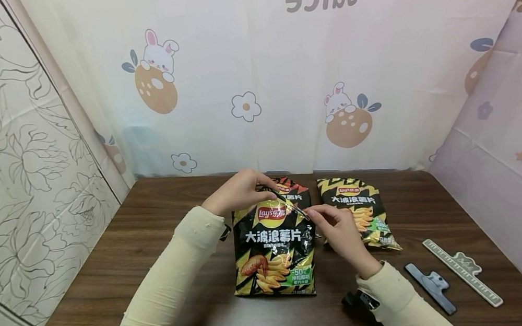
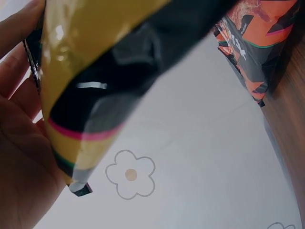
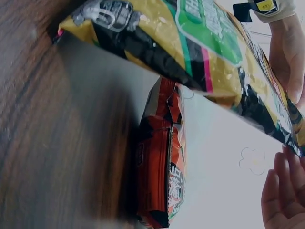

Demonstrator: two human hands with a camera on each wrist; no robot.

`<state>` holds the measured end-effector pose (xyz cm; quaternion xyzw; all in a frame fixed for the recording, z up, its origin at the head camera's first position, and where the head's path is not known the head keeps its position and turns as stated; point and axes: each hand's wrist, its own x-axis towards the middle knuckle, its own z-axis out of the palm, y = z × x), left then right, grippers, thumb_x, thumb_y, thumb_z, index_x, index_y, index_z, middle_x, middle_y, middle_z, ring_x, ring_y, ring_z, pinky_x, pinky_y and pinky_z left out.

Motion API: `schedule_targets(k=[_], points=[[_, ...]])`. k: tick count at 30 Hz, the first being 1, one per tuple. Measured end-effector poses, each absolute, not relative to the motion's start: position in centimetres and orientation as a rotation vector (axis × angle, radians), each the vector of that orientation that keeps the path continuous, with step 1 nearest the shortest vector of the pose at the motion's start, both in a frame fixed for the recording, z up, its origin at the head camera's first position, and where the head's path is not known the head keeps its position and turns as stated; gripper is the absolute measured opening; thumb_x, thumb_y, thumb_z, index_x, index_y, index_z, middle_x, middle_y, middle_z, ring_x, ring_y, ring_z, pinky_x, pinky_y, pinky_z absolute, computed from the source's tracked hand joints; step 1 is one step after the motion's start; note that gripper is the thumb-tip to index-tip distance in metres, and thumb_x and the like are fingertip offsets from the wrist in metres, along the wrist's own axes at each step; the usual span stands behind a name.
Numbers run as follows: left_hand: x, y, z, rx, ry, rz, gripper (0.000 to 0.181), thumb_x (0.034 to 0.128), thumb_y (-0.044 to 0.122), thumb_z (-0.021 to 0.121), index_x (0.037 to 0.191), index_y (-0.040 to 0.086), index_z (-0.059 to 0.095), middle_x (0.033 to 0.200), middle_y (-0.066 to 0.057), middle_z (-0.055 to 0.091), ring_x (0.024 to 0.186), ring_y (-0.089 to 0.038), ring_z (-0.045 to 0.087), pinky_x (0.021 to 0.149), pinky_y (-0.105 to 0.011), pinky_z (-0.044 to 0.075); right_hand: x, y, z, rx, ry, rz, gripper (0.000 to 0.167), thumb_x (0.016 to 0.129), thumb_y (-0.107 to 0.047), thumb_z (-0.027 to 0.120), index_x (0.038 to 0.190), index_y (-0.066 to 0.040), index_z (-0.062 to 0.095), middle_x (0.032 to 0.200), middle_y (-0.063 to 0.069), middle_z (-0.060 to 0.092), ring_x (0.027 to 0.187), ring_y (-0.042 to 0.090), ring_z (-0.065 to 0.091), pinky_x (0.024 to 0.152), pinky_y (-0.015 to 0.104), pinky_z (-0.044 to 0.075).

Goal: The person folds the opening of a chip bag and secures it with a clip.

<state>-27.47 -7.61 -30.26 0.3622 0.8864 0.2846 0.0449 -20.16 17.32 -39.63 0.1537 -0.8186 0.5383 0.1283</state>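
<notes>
A black and yellow chip bag [image 1: 274, 251] stands upright on the table in the head view, its top edge slanting down to the right. My left hand [image 1: 244, 189] pinches its top at the upper left. My right hand [image 1: 343, 231] pinches the top's right corner between thumb and fingers. In the left wrist view the bag [image 2: 90, 81] fills the upper left, with my left hand [image 2: 24, 129] behind its edge. The right wrist view shows the bag's lower part [image 3: 190, 52] and my right hand [image 3: 286, 191] at its far end.
Behind the held bag is a red and black bag [image 1: 298, 188]. Another black and yellow bag [image 1: 357, 206] lies to its right. A dark grey clip [image 1: 431, 287] and a long pale clip [image 1: 465, 272] lie at the right of the wooden table [image 1: 200, 316]. A printed curtain [image 1: 241, 54] hangs behind.
</notes>
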Motion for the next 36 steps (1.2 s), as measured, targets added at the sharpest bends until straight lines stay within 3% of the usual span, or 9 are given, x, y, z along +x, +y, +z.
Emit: schedule_targets(k=[2,7,9,13,26,36], points=[[-27.48,-7.60,-30.28,1.101,2.710,0.876,0.023,0.0932,0.023,0.069,0.113,0.013,0.074,0.115,-0.005,0.072,0.063,-0.007,0.054,0.065,-0.024,0.043,-20.16,17.26,-39.66,0.450,-2.401,1.573,0.019,0.098,-0.022,0.061,0.110,-0.012,0.073,0.071,0.010,0.062,0.057,0.013,0.052,0.058,0.026,0.045],[-27.50,-7.60,-30.33,1.094,2.717,0.879,0.022,0.0932,0.023,0.068,0.112,0.013,0.074,0.115,-0.004,0.072,0.072,-0.008,0.060,0.067,-0.025,0.045,-20.04,17.09,-39.69,0.436,-2.442,1.589,0.021,0.096,-0.023,0.065,0.111,-0.011,0.072,0.099,0.008,0.071,0.079,0.006,0.062,0.069,0.024,0.051],[-27.48,-7.59,-30.33,1.101,2.721,0.877,0.022,0.0934,0.022,0.068,0.112,0.013,0.075,0.115,-0.004,0.072,0.076,-0.007,0.062,0.068,-0.025,0.046,-20.01,17.03,-39.65,0.435,-2.447,1.587,0.022,0.095,-0.024,0.066,0.111,-0.011,0.072,0.103,0.008,0.072,0.082,0.004,0.063,0.071,0.024,0.052],[-27.45,-7.61,-30.35,1.116,2.719,0.883,0.021,0.0941,0.021,0.067,0.112,0.013,0.075,0.115,-0.004,0.072,0.080,-0.007,0.063,0.070,-0.025,0.047,-20.03,16.94,-39.64,0.438,-2.445,1.577,0.022,0.093,-0.023,0.069,0.111,-0.010,0.073,0.101,0.008,0.072,0.080,0.003,0.063,0.070,0.025,0.053],[-27.29,-7.69,-30.29,1.134,2.693,0.925,0.019,0.0952,0.017,0.065,0.110,0.010,0.075,0.111,-0.005,0.073,0.057,-0.009,0.049,0.060,-0.024,0.042,-20.25,16.88,-39.93,0.417,-2.440,1.554,0.019,0.093,-0.022,0.069,0.104,-0.008,0.074,0.101,0.012,0.073,0.079,0.003,0.064,0.069,0.023,0.052],[-27.21,-7.74,-30.29,1.116,2.677,0.927,0.020,0.0959,0.017,0.064,0.112,0.011,0.074,0.113,-0.006,0.072,0.054,-0.009,0.049,0.059,-0.024,0.043,-19.95,16.82,-39.63,0.412,-2.428,1.577,0.016,0.093,-0.018,0.068,0.101,-0.006,0.074,0.090,0.012,0.072,0.072,0.010,0.061,0.064,0.023,0.048]])
